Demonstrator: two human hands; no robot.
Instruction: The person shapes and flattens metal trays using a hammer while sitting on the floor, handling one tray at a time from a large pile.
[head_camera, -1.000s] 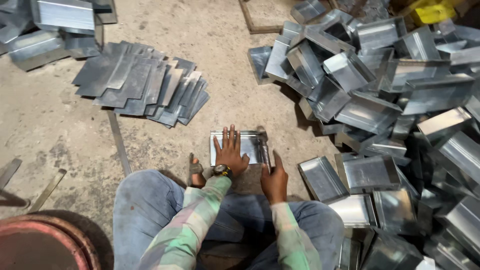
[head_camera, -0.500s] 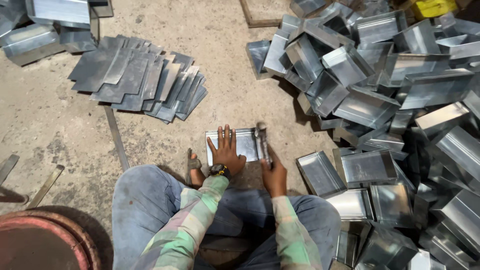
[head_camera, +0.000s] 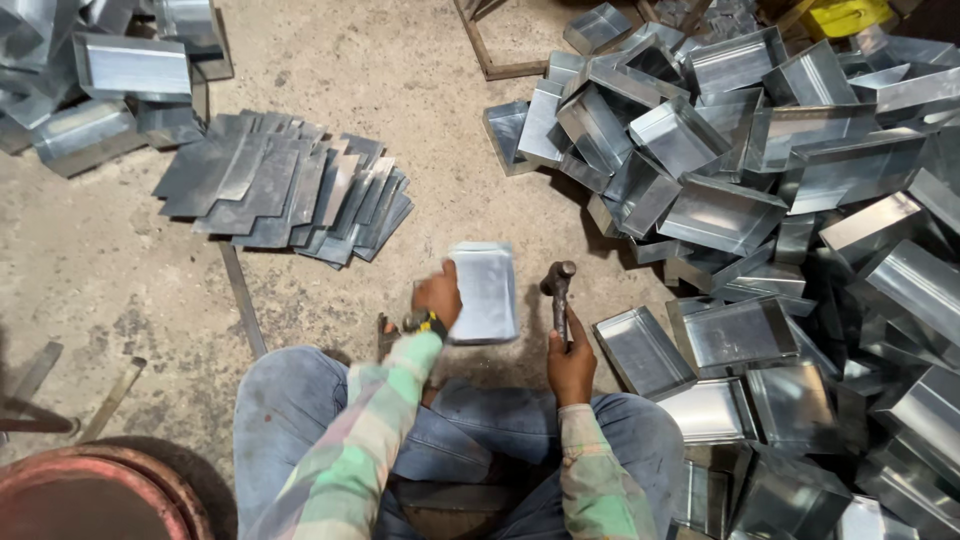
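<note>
Galvanised sheet piece (head_camera: 484, 292) now lifted and tilted in the left hand (head_camera: 438, 296), hammer (head_camera: 560, 292) raised upright in the right hand (head_camera: 570, 362).

Half a second ago that piece lay flat on the concrete floor (head_camera: 90, 250) under a spread left palm; now the fingers grip its left edge, and it is blurred, so its folds are hard to read. Left of the piece, one fanned stack of flat metal blanks (head_camera: 285, 190) lies on the floor, too overlapped to count. Just right of the piece, the right hand is closed round the hammer handle, head up. Further right, a heap of folded metal trays (head_camera: 740, 190) runs out of view, far too many to count. One rusty drum rim (head_camera: 95, 490) is cut off at the lower left.
</note>
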